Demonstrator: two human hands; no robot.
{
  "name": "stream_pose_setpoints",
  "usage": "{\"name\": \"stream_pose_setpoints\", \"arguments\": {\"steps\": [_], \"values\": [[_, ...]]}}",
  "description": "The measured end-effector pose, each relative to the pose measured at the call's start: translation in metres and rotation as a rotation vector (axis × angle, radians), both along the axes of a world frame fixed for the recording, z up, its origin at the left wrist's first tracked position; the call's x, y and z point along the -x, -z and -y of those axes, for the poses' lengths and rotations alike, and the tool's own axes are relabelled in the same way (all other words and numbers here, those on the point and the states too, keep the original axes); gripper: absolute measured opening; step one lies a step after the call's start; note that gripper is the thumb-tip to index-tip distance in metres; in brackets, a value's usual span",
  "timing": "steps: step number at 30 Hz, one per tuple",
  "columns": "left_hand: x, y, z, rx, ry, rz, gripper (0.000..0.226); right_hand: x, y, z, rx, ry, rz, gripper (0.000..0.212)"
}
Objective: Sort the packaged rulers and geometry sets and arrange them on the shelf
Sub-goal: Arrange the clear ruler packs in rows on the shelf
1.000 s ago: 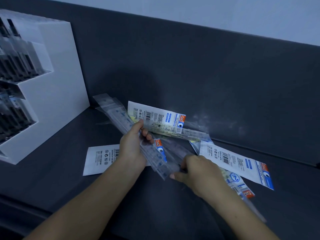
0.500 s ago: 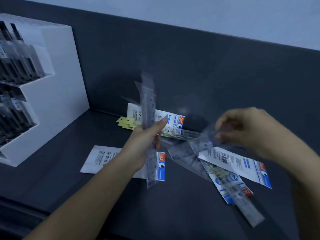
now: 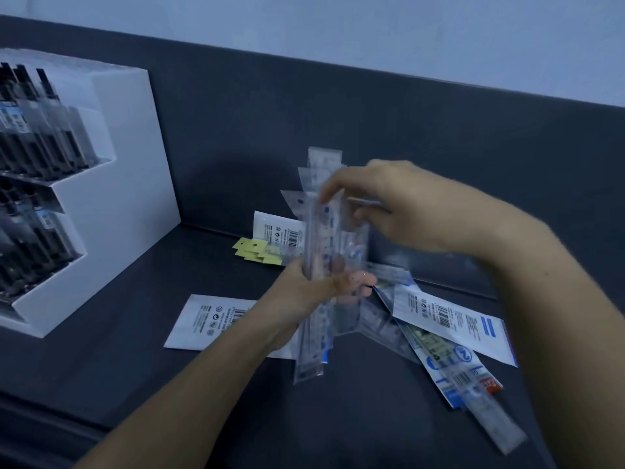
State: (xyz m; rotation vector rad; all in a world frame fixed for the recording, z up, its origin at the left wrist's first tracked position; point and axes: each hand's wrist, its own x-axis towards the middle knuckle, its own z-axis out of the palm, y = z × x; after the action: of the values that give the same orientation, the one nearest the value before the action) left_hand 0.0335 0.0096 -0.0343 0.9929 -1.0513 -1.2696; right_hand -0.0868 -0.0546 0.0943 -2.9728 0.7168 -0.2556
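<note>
While my left hand [image 3: 314, 292] grips the lower half of a bundle of packaged rulers [image 3: 321, 231], my right hand [image 3: 389, 211] curls its fingers round the upper part

I hold the clear sleeves upright and slightly fanned above the middle of the shelf [image 3: 135, 350], though they are blurred. A white geometry set pack [image 3: 453, 316] lies flat toward the right edge, over a loose ruler sleeve [image 3: 490, 411] that points at the near right corner. A second white pack [image 3: 209, 319] lies beside my left wrist, and a third [image 3: 277, 231] sits at the back edge next to yellow tags [image 3: 257, 252]. A white display box [image 3: 135, 164] stands at the left edge
</note>
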Motion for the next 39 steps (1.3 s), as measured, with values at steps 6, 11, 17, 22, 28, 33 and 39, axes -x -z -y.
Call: {"name": "stream_pose_setpoints", "arguments": {"steps": [6, 11, 17, 22, 28, 33, 39], "values": [[0.001, 0.003, 0.0, 0.073, -0.207, -0.063, 0.021, -0.018, 0.041, 0.004, 0.001, -0.097, 0.47, 0.052], [-0.003, 0.006, 0.005, 0.102, -0.362, -0.227, 0.01, 0.001, 0.086, 0.006, -0.215, 0.199, 0.622, 0.056], [-0.012, 0.019, 0.02, -0.2, -0.427, -0.507, 0.022, 0.023, 0.135, 0.016, -0.18, 0.449, -0.37, 0.05], [-0.016, 0.025, 0.022, -0.332, -0.438, -0.589, 0.021, 0.024, 0.129, 0.03, -0.412, 0.548, -0.32, 0.046], [-0.016, 0.023, 0.021, -0.359, -0.468, -0.633, 0.025, 0.019, 0.128, 0.027, -0.523, 0.515, -0.17, 0.024], [-0.016, 0.023, 0.021, -0.342, -0.495, -0.624, 0.024, 0.03, 0.115, 0.03, -0.898, 0.512, 0.295, 0.011], [-0.015, 0.024, 0.021, -0.319, -0.406, -0.55, 0.024, 0.045, 0.093, 0.023, -1.062, 0.507, 0.629, 0.024]]}}
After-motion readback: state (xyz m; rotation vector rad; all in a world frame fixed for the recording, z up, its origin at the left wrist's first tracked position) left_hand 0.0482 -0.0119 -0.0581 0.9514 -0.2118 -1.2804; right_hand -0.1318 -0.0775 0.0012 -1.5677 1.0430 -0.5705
